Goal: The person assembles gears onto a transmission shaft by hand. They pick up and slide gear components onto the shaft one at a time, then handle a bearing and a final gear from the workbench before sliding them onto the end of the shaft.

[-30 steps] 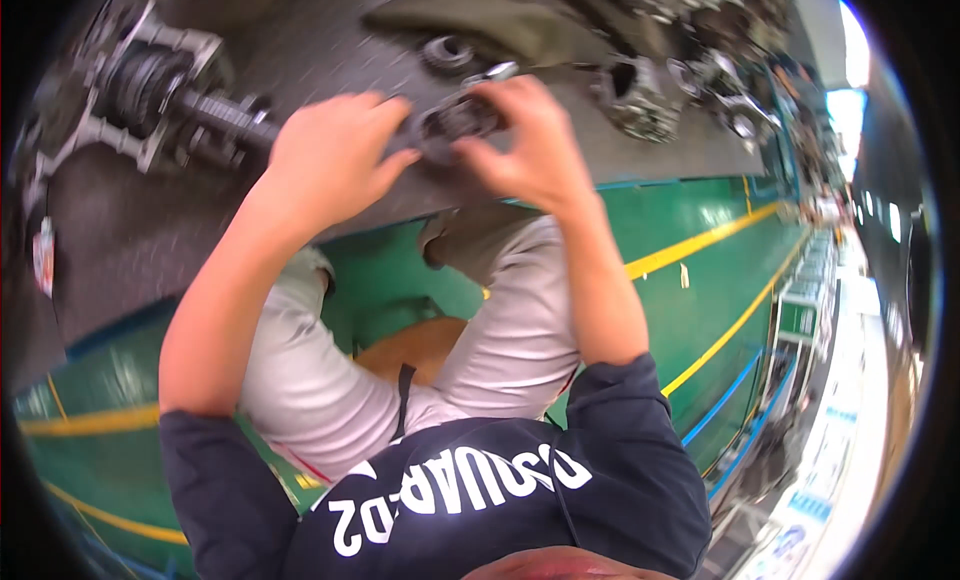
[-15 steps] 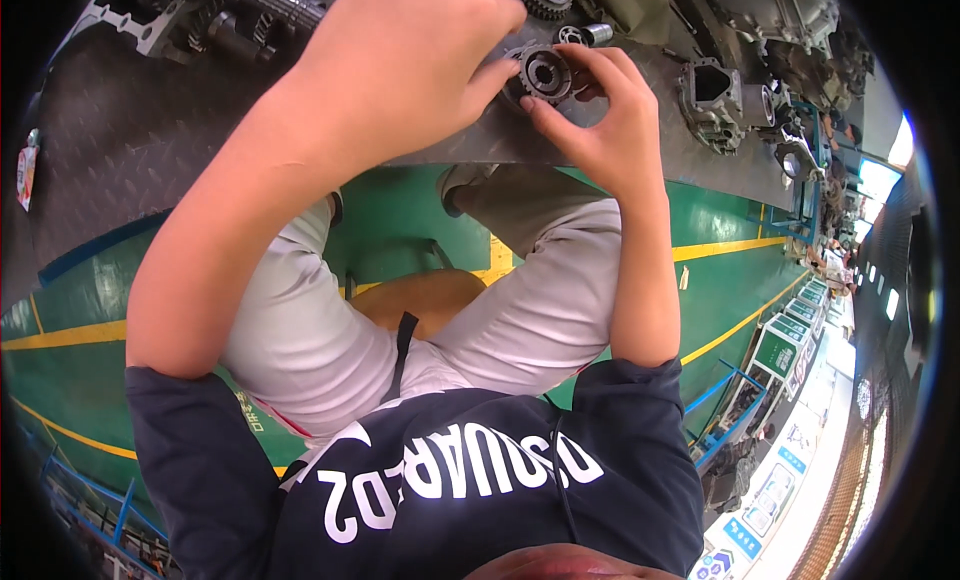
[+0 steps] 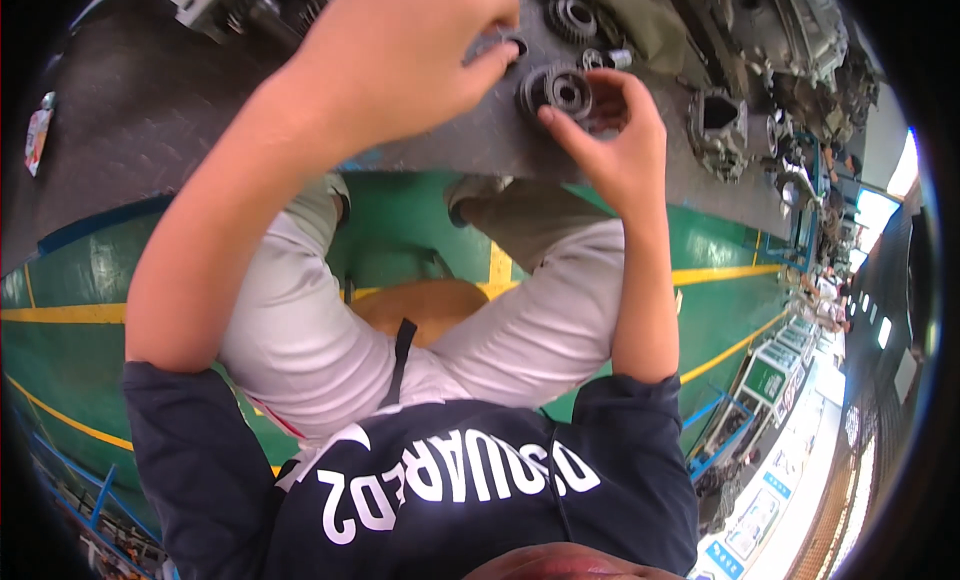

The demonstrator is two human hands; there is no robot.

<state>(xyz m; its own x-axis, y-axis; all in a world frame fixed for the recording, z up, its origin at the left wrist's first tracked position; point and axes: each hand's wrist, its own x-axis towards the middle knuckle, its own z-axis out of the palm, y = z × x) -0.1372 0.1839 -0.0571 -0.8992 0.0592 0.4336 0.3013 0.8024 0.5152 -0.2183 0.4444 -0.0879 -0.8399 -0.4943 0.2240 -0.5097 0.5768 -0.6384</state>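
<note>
My right hand holds a round metal gear ring between thumb and fingers, over the dark table. A toothed rim and a smaller inner ring show on it. To its left, my left hand is closed in a pinch, its palm turned away. At its thumb tip a small dark metal ring shows in part; the fingers hide the rest. The two hands are apart. Just beyond the held gear ring lie another gear and a small metal cylinder.
Across the dark metal table, a gear shaft lies at the far left. A cast metal housing and several other castings stand at the right. A small colourful packet lies at the left edge. A brown stool is below.
My left hand has drawn away from the gear ring with a small dark ring at its thumb. The gear ring in my right hand sits slightly farther right and nearer.
</note>
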